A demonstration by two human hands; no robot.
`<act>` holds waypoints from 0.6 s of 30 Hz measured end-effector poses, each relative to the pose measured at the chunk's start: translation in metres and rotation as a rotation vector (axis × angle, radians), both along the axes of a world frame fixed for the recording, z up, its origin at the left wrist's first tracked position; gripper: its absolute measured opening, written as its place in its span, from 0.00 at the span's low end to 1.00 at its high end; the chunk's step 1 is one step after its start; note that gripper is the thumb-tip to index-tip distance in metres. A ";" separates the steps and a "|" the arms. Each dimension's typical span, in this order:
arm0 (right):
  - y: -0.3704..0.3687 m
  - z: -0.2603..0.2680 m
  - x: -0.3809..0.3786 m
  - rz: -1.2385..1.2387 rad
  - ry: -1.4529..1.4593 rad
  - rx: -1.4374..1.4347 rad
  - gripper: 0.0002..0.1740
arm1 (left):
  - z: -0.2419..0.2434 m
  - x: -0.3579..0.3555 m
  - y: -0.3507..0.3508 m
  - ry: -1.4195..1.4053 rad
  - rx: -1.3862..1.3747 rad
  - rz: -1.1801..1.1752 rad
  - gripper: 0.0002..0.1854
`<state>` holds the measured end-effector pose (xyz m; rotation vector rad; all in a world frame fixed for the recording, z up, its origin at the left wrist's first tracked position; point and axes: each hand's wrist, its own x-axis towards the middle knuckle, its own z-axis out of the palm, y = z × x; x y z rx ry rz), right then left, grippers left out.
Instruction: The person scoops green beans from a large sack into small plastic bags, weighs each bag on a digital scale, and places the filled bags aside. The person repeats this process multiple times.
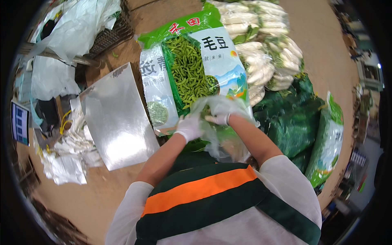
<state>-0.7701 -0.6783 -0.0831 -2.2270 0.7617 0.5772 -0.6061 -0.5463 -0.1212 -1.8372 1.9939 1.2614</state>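
A large green-and-white printed plastic bag (pixel 226 64) of edamame pods (pixel 186 70) lies before me, pods showing through its middle panel. My left hand (pixel 189 126), in a white glove, grips the near end of this bag, with its fingertips partly hidden by film. Close to its right is my right hand (pixel 218 118), also gloved, with a finger pointing left across the plastic. Loose translucent film (pixel 228 105) bunches over and around both hands and hangs towards my apron (pixel 199 196). Blur and the film hide whether my right fingers are closed on it.
Left of the bag is a shiny metal plate (pixel 119 122), with crumpled white sacks (pixel 70 153) beyond. Bagged white radishes (pixel 257 61) and dark green mesh sacks (pixel 288 122) crowd the right side. Another printed bag (pixel 327 144) leans there. A screen (pixel 20 123) stands far left.
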 end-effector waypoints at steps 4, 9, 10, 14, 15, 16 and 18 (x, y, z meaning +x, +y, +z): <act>-0.009 -0.020 -0.064 0.152 -0.156 -0.065 0.29 | -0.007 0.034 0.022 -0.163 0.037 -0.243 0.43; -0.056 0.026 -0.090 0.231 0.050 0.096 0.29 | 0.039 0.033 -0.005 -0.183 0.296 -0.259 0.33; -0.070 0.038 -0.094 0.246 0.087 0.107 0.29 | 0.059 0.042 -0.011 -0.155 0.180 -0.260 0.32; -0.135 0.122 -0.099 0.268 0.104 0.077 0.29 | 0.170 0.077 -0.063 -0.119 0.154 -0.047 0.34; -0.150 0.147 -0.097 0.251 0.044 0.074 0.29 | 0.205 0.085 -0.080 -0.091 0.149 0.049 0.34; -0.163 0.172 -0.092 0.214 -0.049 0.065 0.29 | 0.223 0.093 -0.086 0.024 0.109 0.165 0.34; -0.175 0.185 -0.093 0.134 -0.121 0.016 0.31 | 0.228 0.097 -0.088 -0.053 0.006 0.087 0.33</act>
